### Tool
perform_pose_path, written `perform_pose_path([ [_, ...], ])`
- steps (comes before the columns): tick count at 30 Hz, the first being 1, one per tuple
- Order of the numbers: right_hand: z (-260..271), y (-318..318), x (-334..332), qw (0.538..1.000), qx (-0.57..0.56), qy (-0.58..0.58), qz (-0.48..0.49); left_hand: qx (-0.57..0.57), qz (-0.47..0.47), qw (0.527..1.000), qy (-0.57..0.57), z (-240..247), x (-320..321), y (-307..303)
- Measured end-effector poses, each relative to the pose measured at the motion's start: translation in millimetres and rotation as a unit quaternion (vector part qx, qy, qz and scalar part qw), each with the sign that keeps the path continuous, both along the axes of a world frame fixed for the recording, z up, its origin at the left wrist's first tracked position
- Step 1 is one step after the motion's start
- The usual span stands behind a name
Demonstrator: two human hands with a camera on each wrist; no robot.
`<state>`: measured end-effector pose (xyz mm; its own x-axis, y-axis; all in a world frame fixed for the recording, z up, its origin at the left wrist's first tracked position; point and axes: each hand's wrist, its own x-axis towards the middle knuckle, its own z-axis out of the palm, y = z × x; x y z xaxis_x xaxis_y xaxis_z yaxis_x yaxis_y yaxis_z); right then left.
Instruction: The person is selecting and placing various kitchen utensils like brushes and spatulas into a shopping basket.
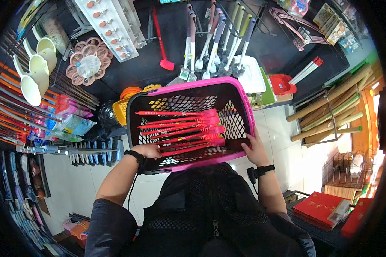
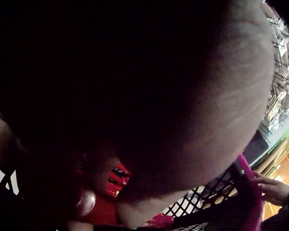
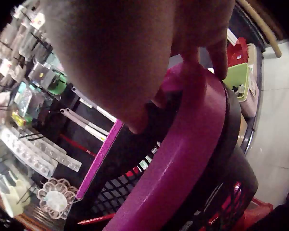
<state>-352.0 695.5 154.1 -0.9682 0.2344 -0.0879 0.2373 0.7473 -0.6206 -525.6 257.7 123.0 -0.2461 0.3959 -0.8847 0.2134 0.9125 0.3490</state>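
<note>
A black mesh shopping basket with a pink rim (image 1: 193, 87) is in front of the person's body in the head view. Several red long-handled brushes (image 1: 176, 125) lie side by side in it, heads toward the right. Reaching over the near left rim, the left hand (image 1: 148, 150) grips the handle end of the nearest red brush; its palm fills much of the dark left wrist view. At the near right corner the right hand (image 1: 256, 150) holds the pink rim, its fingers (image 3: 218, 60) bent over the edge in the right wrist view.
Long-handled white brushes (image 1: 212, 47) hang on the wall display beyond the basket, near a red brush (image 1: 161, 40). Cream ladles (image 1: 34, 81) and a pink flower-shaped rack (image 1: 89, 64) hang at left. Wooden rolls (image 1: 330, 111) stand at right; red packets (image 1: 319, 210) lie near right.
</note>
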Motion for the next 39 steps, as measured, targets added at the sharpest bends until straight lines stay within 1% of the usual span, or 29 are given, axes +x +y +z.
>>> perform_pose_path([
  [1, 0.9, -0.1, -0.1, 1.0, -0.016, -0.01, -0.005, 0.032, 0.034, 0.999, 0.002, 6.1, 1.6, 0.5],
  [2, 1.4, -0.5, 0.6, 1.0, -0.015, -0.008, -0.001, 0.065, 0.099, 0.992, 0.032, 14.0, 8.8, 0.2],
  [3, 1.8, -0.9, 1.0, 1.0, -0.007, -0.008, 0.001, 0.066, 0.103, 0.992, 0.035, 23.2, 13.4, 2.5],
  [5, 0.9, 1.8, -0.3, 1.0, 0.001, -0.006, 0.006, 0.135, 0.161, 0.971, 0.114, 36.3, 22.7, 8.8],
  [6, -3.0, 4.2, 0.2, 1.0, 0.003, 0.005, 0.017, 0.172, 0.149, 0.957, 0.182, 34.5, 28.3, 9.8],
  [7, -6.0, 6.5, 2.7, 1.0, 0.004, 0.015, 0.026, 0.172, 0.15, 0.956, 0.183, 36.0, 32.4, 12.8],
  [8, -6.1, 8.7, 3.7, 0.999, 0.022, 0.021, 0.039, 0.192, 0.158, 0.943, 0.22, 40.7, 36.8, 17.5],
  [9, -3.7, 10.8, 4.5, 0.999, 0.022, 0.02, 0.039, 0.214, 0.164, 0.928, 0.257, 52.1, 41.2, 25.3],
  [10, -0.7, 13.0, 4.8, 0.999, -0.004, 0.009, 0.043, 0.225, 0.185, 0.917, 0.273, 65.6, 47.9, 32.3],
  [11, 2.2, 16.1, 4.6, 0.998, -0.03, 0.0, 0.047, 0.233, 0.179, 0.91, 0.293, 76.0, 51.4, 36.9],
  [13, 7.6, 22.5, 5.6, 0.998, -0.044, 0.003, 0.052, 0.257, 0.198, 0.895, 0.307, 104.7, 59.0, 43.0],
  [14, 10.2, 26.1, 7.0, 0.996, -0.06, 0.005, 0.059, 0.287, 0.189, 0.879, 0.331, 116.7, 63.0, 43.0],
  [15, 12.4, 29.7, 9.5, 0.995, -0.076, 0.005, 0.066, 0.286, 0.182, 0.877, 0.34, 135.6, 67.3, 44.8],
  [17, 16.6, 36.9, 16.1, 0.994, -0.067, 0.025, 0.078, 0.283, 0.183, 0.867, 0.368, 158.3, 77.0, 41.8],
  [20, 27.0, 42.0, 24.0, 0.991, -0.073, 0.063, 0.089, 0.286, 0.227, 0.851, 0.378, 197.2, 100.4, 38.8],
  [21, 32.3, 42.0, 26.8, 0.989, -0.086, 0.077, 0.09, 0.293, 0.209, 0.841, 0.403, 207.4, 109.2, 37.1],
  [23, 45.9, 39.1, 26.5, 0.984, -0.109, 0.085, 0.11, 0.289, 0.206, 0.824, 0.441, 226.7, 128.2, 37.3],
  [24, 54.0, 35.6, 24.3, 0.979, -0.131, 0.095, 0.126, 0.286, 0.194, 0.824, 0.449, 236.0, 137.4, 37.1],
  [25, 63.2, 30.8, 21.2, 0.977, -0.133, 0.096, 0.133, 0.282, 0.198, 0.822, 0.453, 247.9, 146.7, 39.4],
  [27, 83.3, 15.9, 13.0, 0.961, -0.179, 0.108, 0.182, 0.285, 0.22, 0.816, 0.453, 271.8, 164.7, 45.7],
  [28, 94.8, 5.7, 8.0, 0.959, -0.182, 0.111, 0.189, 0.292, 0.209, 0.812, 0.459, 279.8, 171.1, 44.9],
  [29, 106.8, -6.3, 2.9, 0.948, -0.164, 0.142, 0.232, 0.288, 0.213, 0.81, 0.465, 287.9, 178.4, 44.7],
  [30, 117.6, -19.0, -1.8, 0.935, -0.145, 0.174, 0.274, 0.295, 0.192, 0.802, 0.483, 296.1, 185.3, 45.0],
  [31, 127.6, -32.5, -6.9, 0.932, -0.147, 0.177, 0.28, 0.301, 0.171, 0.793, 0.5, 303.9, 191.7, 45.3],
  [32, 136.9, -46.9, -11.3, 0.916, -0.128, 0.205, 0.321, 0.305, 0.171, 0.792, 0.501, 310.7, 199.2, 45.3],
  [33, 142.6, -60.9, -14.4, 0.897, -0.107, 0.231, 0.362, 0.302, 0.174, 0.789, 0.505, 318.0, 206.2, 45.7],
  [35, 145.9, -87.2, -18.4, 0.871, -0.079, 0.269, 0.404, 0.319, 0.15, 0.789, 0.503, 330.7, 218.3, 44.6],
  [37, 148.8, -111.5, -17.7, 0.853, -0.051, 0.267, 0.445, 0.315, 0.14, 0.788, 0.51, 336.6, 227.1, 38.0],
  [39, 155.2, -132.5, -14.2, 0.848, -0.061, 0.224, 0.477, 0.335, 0.136, 0.785, 0.503, 340.1, 233.5, 30.6],
])
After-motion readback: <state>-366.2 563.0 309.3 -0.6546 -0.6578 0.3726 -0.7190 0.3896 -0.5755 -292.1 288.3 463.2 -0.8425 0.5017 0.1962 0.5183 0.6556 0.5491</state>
